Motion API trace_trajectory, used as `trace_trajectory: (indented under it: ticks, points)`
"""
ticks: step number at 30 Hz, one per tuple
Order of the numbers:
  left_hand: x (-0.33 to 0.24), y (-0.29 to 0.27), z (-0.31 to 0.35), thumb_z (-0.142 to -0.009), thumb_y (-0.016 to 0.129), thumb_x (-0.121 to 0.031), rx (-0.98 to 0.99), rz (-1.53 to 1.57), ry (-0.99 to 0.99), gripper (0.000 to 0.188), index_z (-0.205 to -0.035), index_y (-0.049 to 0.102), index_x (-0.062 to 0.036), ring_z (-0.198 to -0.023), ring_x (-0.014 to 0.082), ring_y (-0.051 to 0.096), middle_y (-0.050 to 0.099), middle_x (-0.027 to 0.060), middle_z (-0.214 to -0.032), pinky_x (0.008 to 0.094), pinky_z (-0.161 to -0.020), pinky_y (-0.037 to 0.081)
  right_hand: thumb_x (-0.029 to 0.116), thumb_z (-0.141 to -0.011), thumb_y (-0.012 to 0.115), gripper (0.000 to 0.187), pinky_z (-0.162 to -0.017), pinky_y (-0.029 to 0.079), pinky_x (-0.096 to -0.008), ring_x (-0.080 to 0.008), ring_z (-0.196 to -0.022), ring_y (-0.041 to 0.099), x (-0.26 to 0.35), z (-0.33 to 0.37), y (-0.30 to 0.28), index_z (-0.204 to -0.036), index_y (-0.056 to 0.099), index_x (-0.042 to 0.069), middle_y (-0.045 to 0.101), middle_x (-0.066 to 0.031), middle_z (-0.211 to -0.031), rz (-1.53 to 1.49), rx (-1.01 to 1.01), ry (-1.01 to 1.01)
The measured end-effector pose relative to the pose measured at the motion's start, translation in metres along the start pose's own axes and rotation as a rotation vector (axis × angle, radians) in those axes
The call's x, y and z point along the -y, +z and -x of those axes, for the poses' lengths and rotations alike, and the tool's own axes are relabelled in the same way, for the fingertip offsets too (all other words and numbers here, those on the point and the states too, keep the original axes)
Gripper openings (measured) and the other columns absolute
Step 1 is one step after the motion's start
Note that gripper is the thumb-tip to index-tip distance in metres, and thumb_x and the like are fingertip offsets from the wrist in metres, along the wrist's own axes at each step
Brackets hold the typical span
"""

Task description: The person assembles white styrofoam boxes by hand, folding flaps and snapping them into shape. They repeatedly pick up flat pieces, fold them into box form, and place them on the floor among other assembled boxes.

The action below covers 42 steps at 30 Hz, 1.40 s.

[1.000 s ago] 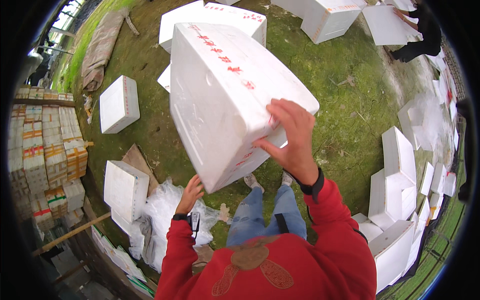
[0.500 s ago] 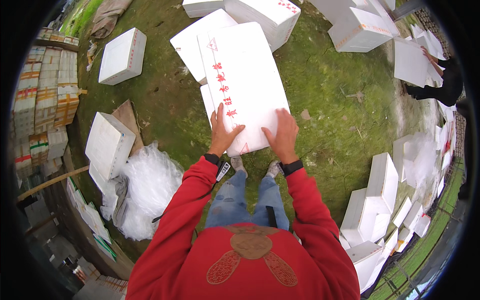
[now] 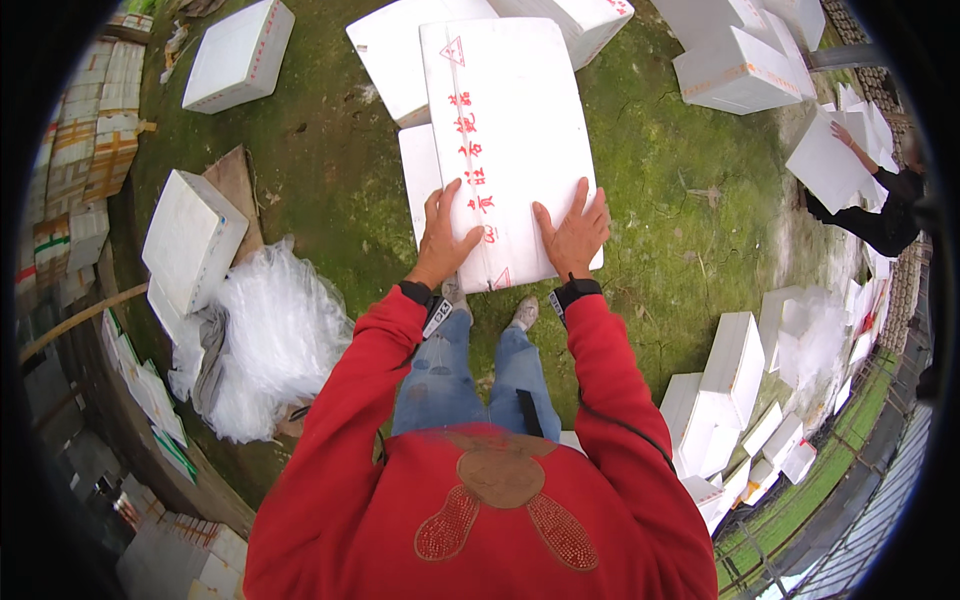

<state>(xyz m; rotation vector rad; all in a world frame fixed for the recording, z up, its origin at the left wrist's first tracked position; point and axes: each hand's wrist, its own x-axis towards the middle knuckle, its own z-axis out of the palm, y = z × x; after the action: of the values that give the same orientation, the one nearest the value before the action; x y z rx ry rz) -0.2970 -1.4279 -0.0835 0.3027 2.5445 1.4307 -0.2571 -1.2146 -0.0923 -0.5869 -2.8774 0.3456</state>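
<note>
Pale shoes (image 3: 526, 313): stood on green mossy ground (image 3: 650, 200), just short of a large white rectangular foam box (image 3: 530, 120).
Left hand (image 3: 443, 243): lay opened out with fingers spread, on the box's left edge near its closer end, thumb pointed inward.
Right hand (image 3: 575, 235): lay likewise opened out near the right edge, thumb turned toward the other; could not tell any pressure.
Box under both hands: lay with its broad face up, ahead of the shoes, with red characters running lengthwise left of the middle.
White foam slab (image 3: 418, 172): showed from beneath or behind the box's left side, mostly hidden.
Heap of clear crinkled plastic film (image 3: 285, 335): filled the ground to the left, with a grey cloth (image 3: 208, 350) against it.
Dented white foam box (image 3: 192, 240): stood just beyond the heap, beside a flat brown board (image 3: 238, 190).
Jumbled white foam boxes (image 3: 728, 375): crowded the ground on the right.
White foam box with blank face (image 3: 405, 55): blocked the way straight beyond, together with a red-marked white block (image 3: 575, 25).
Tall stack of taped white boxes (image 3: 105, 150): walled off the far left.
Co-worker in black (image 3: 885, 215): reached to a white sheet (image 3: 825, 165) at far right.
</note>
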Motion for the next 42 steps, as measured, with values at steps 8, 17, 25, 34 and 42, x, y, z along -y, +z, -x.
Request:
trace_trajectory:
  ticks: [8,17,25,34,42]
  points:
    - [0.031,-0.046,0.014,-0.068,0.063,-0.009,-0.157,-0.206,-0.273,0.084,-0.144,0.027,-0.0175,-0.111,0.0394,0.053,0.042,0.0179,-0.129,0.045,-0.089,0.048,0.063,-0.084,0.056,0.088,-0.097,0.029,-0.0558,-0.0437,-0.125,0.036,-0.018,-0.006,-0.001,-0.146,0.03,0.008,0.03,-0.0273,-0.143,0.049,0.007,0.002]
    - [0.132,-0.139,0.047,-0.068,0.058,0.002,-0.362,0.398,-0.543,0.045,-0.113,0.054,0.0025,-0.094,0.0177,0.059,0.062,0.0101,-0.104,0.0293,-0.083,0.047,0.054,-0.087,0.057,0.079,-0.105,0.028,-0.0572,-0.0404,-0.133,0.035,-0.131,-0.046,-0.017,-0.144,0.033,0.005,0.036,-0.0262,-0.144,-0.035,0.264,0.194]
    - [0.08,-0.229,0.121,-0.068,0.052,0.008,-0.41,0.527,-0.348,0.059,-0.126,0.047,0.0021,-0.099,0.0174,0.059,0.06,0.0082,-0.109,0.028,-0.087,0.046,0.021,-0.077,0.076,0.076,-0.105,0.035,-0.0452,-0.0393,-0.126,0.042,-0.114,-0.079,-0.129,-0.137,0.038,-0.004,0.045,-0.0248,-0.135,-0.178,-0.075,0.003]
    - [-0.009,-0.266,0.155,-0.066,0.059,0.004,-0.24,0.62,-0.1,0.06,-0.125,0.048,0.0015,-0.1,0.0155,0.058,0.059,0.0056,-0.109,0.0283,-0.092,0.044,0.021,-0.062,0.085,0.105,-0.097,0.04,-0.052,-0.0371,-0.128,0.041,0.002,-0.162,-0.217,-0.148,0.025,0.016,0.036,-0.0172,-0.145,0.245,0.059,-0.255]
    - [-0.035,-0.344,0.2,-0.07,0.065,-0.004,-0.244,0.394,0.022,0.058,-0.126,0.049,0.0032,-0.101,0.0168,0.057,0.059,0.0064,-0.11,0.0297,-0.093,0.042,0.023,-0.072,0.075,0.07,-0.093,0.042,-0.0494,-0.0307,-0.122,0.05,-0.014,-0.202,-0.203,-0.134,0.044,0.015,0.05,-0.0088,-0.135,0.105,-0.032,-0.33]
